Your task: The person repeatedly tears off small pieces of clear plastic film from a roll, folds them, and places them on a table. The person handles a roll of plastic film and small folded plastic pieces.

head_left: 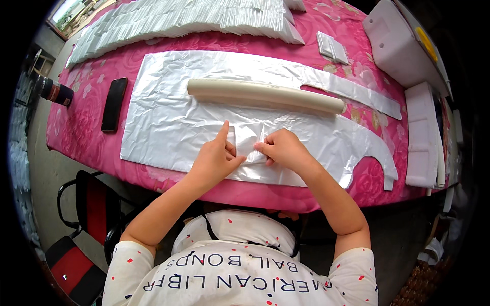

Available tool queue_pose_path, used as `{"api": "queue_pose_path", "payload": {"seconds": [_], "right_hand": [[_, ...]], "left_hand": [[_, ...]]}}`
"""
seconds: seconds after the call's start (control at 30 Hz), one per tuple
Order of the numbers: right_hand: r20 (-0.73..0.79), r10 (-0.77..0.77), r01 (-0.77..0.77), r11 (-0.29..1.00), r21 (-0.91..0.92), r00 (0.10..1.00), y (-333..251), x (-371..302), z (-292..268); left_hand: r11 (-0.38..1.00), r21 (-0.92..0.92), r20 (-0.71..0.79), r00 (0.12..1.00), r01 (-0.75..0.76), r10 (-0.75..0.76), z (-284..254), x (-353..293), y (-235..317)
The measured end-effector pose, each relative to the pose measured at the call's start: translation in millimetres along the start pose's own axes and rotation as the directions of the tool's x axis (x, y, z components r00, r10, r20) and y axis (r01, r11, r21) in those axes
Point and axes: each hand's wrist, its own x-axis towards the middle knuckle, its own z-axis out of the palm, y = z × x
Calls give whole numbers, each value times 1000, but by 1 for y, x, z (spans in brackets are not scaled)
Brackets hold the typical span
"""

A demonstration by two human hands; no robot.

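A small folded white plastic bag (246, 140) lies in front of me, on top of large flat white plastic bags with cut-out handles (168, 122). My left hand (217, 155) rests at its left edge, index finger stretched away from me and thumb spread toward the packet's near edge. With thumb and fingers closed, my right hand (283, 149) pinches the packet's right side. Just beyond both hands, a long beige tube (265, 94) lies across the flat bags. The undersides of my fingers are hidden.
A black phone (114, 104) and a dark jar (55, 92) are at the left on the pink flowered tablecloth (84, 132). Long rows of folded white bags (189, 20) line the far side. A small folded stack (332, 47) and white foam boxes (403, 43) stand right.
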Motion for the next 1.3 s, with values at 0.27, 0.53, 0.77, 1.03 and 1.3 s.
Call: {"api": "queue_pose_path", "payload": {"seconds": [0.27, 0.53, 0.77, 1.03, 1.3], "right_hand": [[-61, 1, -3, 1000, -29, 998, -3, -2, 4], [-143, -78, 47, 976, -212, 987, -7, -9, 7], [-236, -248, 45, 773, -633, 940, 6, -26, 10], [-180, -756, 542, 593, -595, 629, 1, 4, 20], [-27, -695, 614, 652, -444, 719, -18, 2, 133]], "left_hand": [[651, 550, -27, 768, -523, 640, 26, 5, -12], [689, 616, 20, 881, -382, 472, 50, 10, -19], [694, 599, 14, 872, -399, 489, 46, 8, -18], [878, -423, 13, 967, -226, 255, 14, -54, -40], [586, -598, 334, 834, 547, -438, -6, -122, -86]]}}
